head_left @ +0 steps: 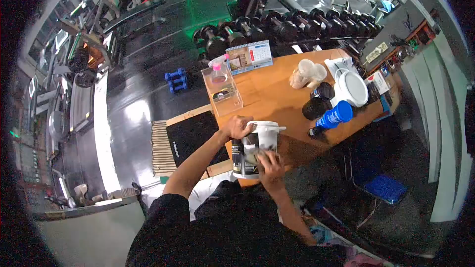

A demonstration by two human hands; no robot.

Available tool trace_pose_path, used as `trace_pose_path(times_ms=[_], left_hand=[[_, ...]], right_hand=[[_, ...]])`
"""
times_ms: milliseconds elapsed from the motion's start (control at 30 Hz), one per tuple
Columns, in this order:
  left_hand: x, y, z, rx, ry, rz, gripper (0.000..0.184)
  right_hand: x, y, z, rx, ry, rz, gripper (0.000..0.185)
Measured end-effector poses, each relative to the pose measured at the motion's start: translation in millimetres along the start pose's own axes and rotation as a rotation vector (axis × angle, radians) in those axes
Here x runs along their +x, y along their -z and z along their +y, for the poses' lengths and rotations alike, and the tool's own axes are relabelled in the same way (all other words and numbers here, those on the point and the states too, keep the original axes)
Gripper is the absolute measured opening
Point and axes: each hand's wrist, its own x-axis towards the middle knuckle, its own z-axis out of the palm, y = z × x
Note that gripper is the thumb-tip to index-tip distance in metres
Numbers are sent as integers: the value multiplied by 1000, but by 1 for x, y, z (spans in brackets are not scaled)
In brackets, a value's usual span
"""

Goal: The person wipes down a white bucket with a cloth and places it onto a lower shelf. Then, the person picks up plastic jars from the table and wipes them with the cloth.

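White plastic tub with black label (249, 149) upright at 7 o'clock on orange-brown wooden desk (267, 91). Left hand (238, 127) clamped over lid rim, tub's 11 o'clock. Right hand (271, 167) against tub's side at 4 o'clock, blurred; cannot tell if fingers grip anything. From tub: tall blue cylindrical container (337, 113) at 2 o'clock, clear plastic tray (232, 103) at 11, upright desk calendar (250, 58) at 12.

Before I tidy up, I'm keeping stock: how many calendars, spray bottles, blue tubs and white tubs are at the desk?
Calendars: 1
Spray bottles: 1
Blue tubs: 1
White tubs: 2, including the black-labelled one
Total: 5
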Motion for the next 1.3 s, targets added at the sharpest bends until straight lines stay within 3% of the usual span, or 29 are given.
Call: trace_pose_path(times_ms=[100, 200, 300, 400, 500, 600, 733, 833, 933, 1033, 1167, 1300], left_hand=[[2, -5, -8, 26, -50, 23, 24], [1, -1, 3, -11, 29, -16, 25], [3, -1, 6, 25, 37, -22, 26], [3, -2, 12, 40, 45, -2, 26], [4, 2, 15, 32, 61, -33, 26], [1, -6, 1, 53, -16, 53, 26], [-7, -1, -4, -19, 45, 26, 27], [-9, -3, -13, 3, -88, 115, 27], [-9, -7, -13, -26, -48, 127, 27], [-3, -17, -10, -9, -55, 135, 26], [8, -41, -13, -80, -76, 124, 24], [-1, -49, 3, -114, -15, 235, 20]], right_hand=[[-42, 9, -4, -35, 40, -47, 37], [-64, 17, 12, 42, 138, -43, 32], [-60, 11, 37, 231, 47, 36, 34], [-12, 8, 37, 333, -143, 300, 34], [37, 3, 41, 106, -144, 272, 41], [45, -11, 43, 122, -168, 235, 39], [9, -5, 36, 112, -112, 95, 33], [-32, -1, 29, 82, -88, 74, 33], [-80, -35, 39, 157, -267, 229, 36], [-102, -66, 46, 408, -714, 401, 38], [-96, -75, 55, 567, -1013, 633, 50], [-61, -30, 45, 493, -818, 734, 47]])
